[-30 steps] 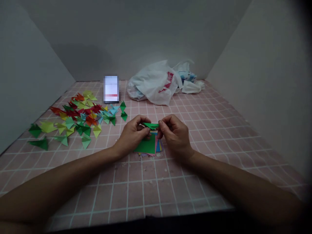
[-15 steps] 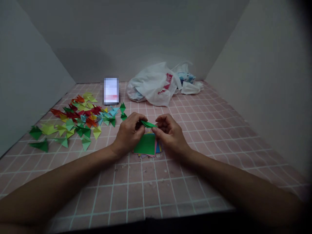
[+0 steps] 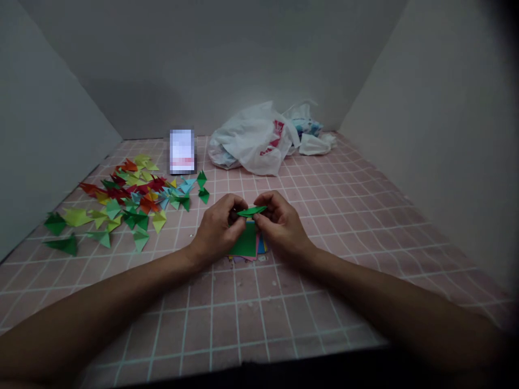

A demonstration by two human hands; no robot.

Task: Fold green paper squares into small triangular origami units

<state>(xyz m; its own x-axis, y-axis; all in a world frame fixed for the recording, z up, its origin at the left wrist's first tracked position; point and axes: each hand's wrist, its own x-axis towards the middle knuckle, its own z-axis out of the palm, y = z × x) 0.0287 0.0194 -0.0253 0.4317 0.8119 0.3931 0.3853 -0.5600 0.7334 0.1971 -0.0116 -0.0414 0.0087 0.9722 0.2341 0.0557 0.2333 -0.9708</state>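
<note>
Between my two hands is a narrow piece of folded green paper [image 3: 252,212], raised over a stack of square coloured paper [image 3: 245,241] with a green sheet on top. My left hand [image 3: 221,222] is closed, its thumb and fingers pinching the paper's left end. At the other end, the thumb and fingertips of my right hand [image 3: 283,220] grip the paper. Parts of the stack are hidden behind my left hand. To the left lie several folded paper shapes [image 3: 138,218] in green, yellow, red, orange and light blue.
A phone [image 3: 182,151] with a lit, blurred screen stands upright at the back. White plastic bags [image 3: 253,139] lie right of it against the wall. A pink checked cloth [image 3: 344,216] covers the table, with small white scraps [image 3: 265,299] near the stack.
The green folded paper has turned, its right end now higher than its left. My left hand has shifted slightly right and down, covering more of the stack.
</note>
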